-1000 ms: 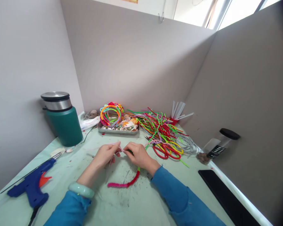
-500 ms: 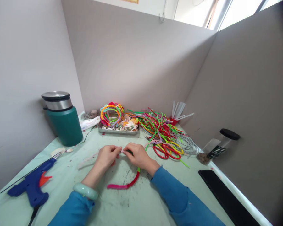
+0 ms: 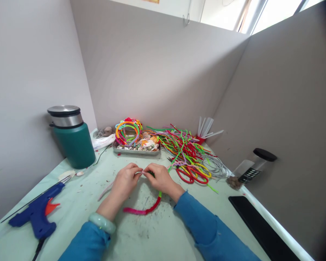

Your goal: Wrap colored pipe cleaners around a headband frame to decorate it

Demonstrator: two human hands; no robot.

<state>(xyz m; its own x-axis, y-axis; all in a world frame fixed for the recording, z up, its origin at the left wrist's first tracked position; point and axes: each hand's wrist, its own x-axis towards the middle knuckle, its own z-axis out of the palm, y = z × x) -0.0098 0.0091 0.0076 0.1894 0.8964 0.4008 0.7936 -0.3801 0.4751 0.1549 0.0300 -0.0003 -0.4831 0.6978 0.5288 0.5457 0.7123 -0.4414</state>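
My left hand (image 3: 127, 181) and my right hand (image 3: 160, 178) meet fingertip to fingertip above the table, both pinched closed. A pale pink pipe cleaner (image 3: 105, 191) passes through my left hand, its loose tail sticking out on the left by the wrist. Below my right hand hangs a wrapped pipe-cleaner strip (image 3: 154, 207), green at the top, then red, then magenta, curving left over the cloth. Its upper part is hidden in my right fingers. The exact spot where the pink and the strip meet is covered by fingertips.
A blue glue gun (image 3: 39, 210) and a green flask (image 3: 74, 145) are at left. Behind my hands stand a metal tray (image 3: 137, 152) with colourful rings (image 3: 129, 132) and a pipe-cleaner heap (image 3: 182, 145). Red-handled scissors (image 3: 197, 175), a clear jar (image 3: 250, 168) and a black strip (image 3: 260, 226) lie right.
My left hand has shifted slightly right and rolled, its fingertips now against my right ones. The pink tail has drawn in toward the left wrist. The right hand has barely moved.
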